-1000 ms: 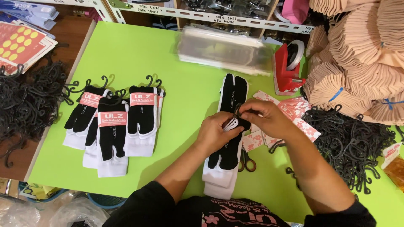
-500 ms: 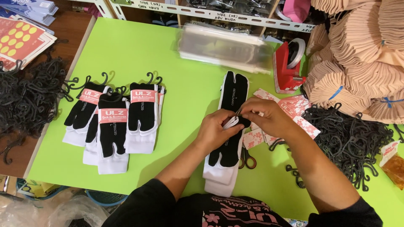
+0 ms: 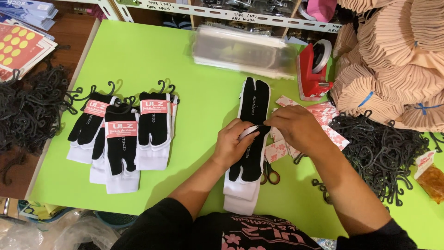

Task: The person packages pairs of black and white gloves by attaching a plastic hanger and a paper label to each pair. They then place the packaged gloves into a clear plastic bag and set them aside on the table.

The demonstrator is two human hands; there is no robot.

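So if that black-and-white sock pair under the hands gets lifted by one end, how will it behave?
The sock pair is flat knit fabric, so it would probably droop. It looks light. On the smooth green table a push would likely slide or bunch it. Left hand and right hand pinch its middle.

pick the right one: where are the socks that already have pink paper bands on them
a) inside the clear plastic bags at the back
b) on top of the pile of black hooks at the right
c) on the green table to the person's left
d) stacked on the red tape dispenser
c: the banded socks lie in a group on the green table to the left of the left hand, well apart from the sock pair being handled.
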